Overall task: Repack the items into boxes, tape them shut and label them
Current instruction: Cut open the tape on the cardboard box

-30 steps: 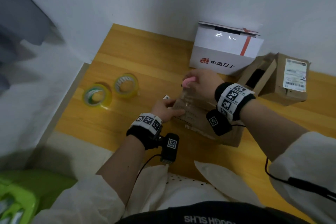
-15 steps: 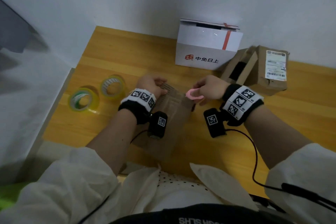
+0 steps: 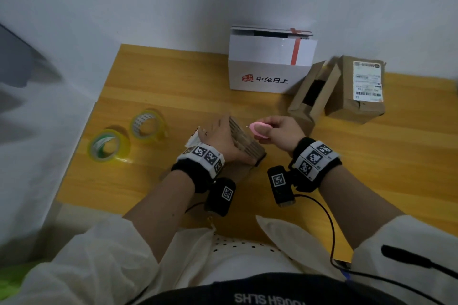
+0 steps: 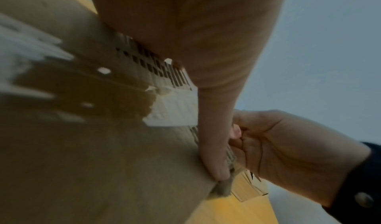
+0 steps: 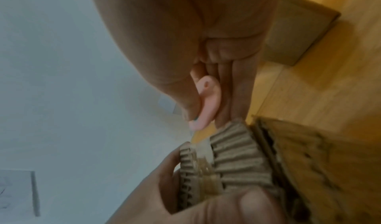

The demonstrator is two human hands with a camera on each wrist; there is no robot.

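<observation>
A brown cardboard box (image 3: 247, 146) stands tilted on the wooden table (image 3: 371, 156) in front of me, its torn corrugated edge (image 5: 233, 147) facing up. My left hand (image 3: 221, 137) grips that box over its top edge, thumb along the cardboard (image 4: 103, 146). My right hand (image 3: 275, 129) hovers just right of the box and pinches a small pink cutter (image 3: 260, 129) between thumb and fingers. In the right wrist view the pink cutter (image 5: 206, 103) sits a little above the corrugated edge, apart from it.
A white box (image 3: 270, 64) with red ribbon print stands at the back by the wall. To its right lie an open brown box (image 3: 309, 99) and a labelled brown box (image 3: 357, 96). Two tape rolls (image 3: 109, 146) (image 3: 147, 125) lie at the left.
My right hand lifted the pink cutter off the box and drew it to the right. My left hand shifted from pressing the box to gripping its far edge, tilting it up.
</observation>
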